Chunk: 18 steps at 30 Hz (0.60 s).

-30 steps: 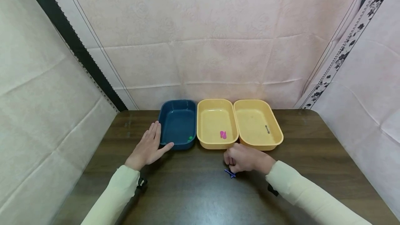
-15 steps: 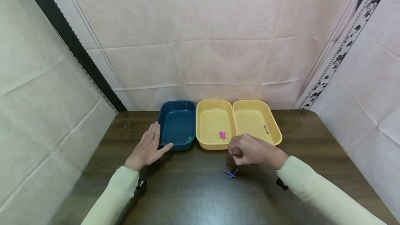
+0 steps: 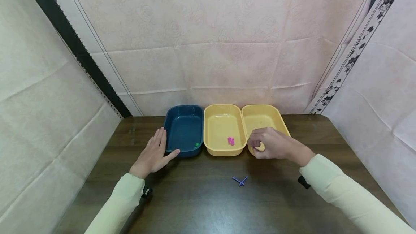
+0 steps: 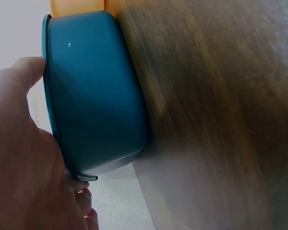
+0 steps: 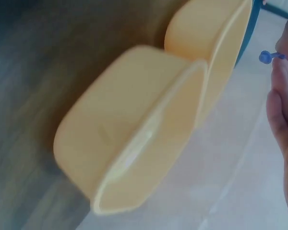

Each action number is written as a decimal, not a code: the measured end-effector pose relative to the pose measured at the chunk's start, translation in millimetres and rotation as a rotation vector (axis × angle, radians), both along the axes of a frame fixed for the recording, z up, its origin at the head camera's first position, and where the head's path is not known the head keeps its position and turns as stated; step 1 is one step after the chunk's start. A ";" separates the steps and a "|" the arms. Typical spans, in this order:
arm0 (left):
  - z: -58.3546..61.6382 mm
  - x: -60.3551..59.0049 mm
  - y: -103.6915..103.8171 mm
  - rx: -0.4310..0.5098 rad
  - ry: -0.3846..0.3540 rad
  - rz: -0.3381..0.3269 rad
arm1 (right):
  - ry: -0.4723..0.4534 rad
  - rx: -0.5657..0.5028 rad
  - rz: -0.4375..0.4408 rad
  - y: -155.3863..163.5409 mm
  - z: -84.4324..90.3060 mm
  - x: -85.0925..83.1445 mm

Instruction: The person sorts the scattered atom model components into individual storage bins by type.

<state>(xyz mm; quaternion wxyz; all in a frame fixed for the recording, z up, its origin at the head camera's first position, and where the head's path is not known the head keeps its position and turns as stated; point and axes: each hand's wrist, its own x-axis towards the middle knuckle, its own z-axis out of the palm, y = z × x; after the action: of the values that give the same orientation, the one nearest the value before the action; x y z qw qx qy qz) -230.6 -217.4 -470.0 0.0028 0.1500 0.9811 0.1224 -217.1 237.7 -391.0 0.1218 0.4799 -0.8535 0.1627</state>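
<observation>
My right hand [image 3: 271,142] is over the front of the right yellow tray [image 3: 262,115], thumb and fingertips together. Between them, the right wrist view shows a small blue stick with a round knob [image 5: 265,57]. Straight-fingered, my left hand [image 3: 154,154] lies along the near left corner of the dark blue tray [image 3: 184,125], its thumb at the rim. On the table, below the trays, lie two small blue sticks [image 3: 240,181], crossed. The right hand covers part of the right tray's floor.
A middle yellow tray [image 3: 224,122] stands between the other two and holds small pink pieces [image 3: 230,141]. A green piece [image 3: 196,144] lies in the blue tray. Behind the trays hangs a pale cloth [image 3: 227,64], with more cloth at both sides.
My right hand has risen from beside the blue sticks and moved right and forward to over the right yellow tray, carrying one small stick. The left hand stays in place.
</observation>
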 end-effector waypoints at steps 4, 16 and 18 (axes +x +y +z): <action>0.2 0.0 0.4 -0.002 -0.006 0.002 | 0.015 -0.021 -0.038 13.5 2.7 -8.3; 2.4 0.0 1.6 0.002 -0.010 0.000 | 0.039 0.005 -0.183 47.9 -6.2 -29.6; 2.5 0.2 2.0 0.003 -0.002 -0.002 | 0.041 0.018 -0.210 51.7 -8.0 -31.8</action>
<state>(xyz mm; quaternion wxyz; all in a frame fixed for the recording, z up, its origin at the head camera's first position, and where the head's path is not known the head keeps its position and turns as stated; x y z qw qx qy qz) -230.4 -215.5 -467.5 0.0034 0.1509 0.9807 0.1242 -248.9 289.4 -398.9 0.1512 0.3920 -0.8979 0.1313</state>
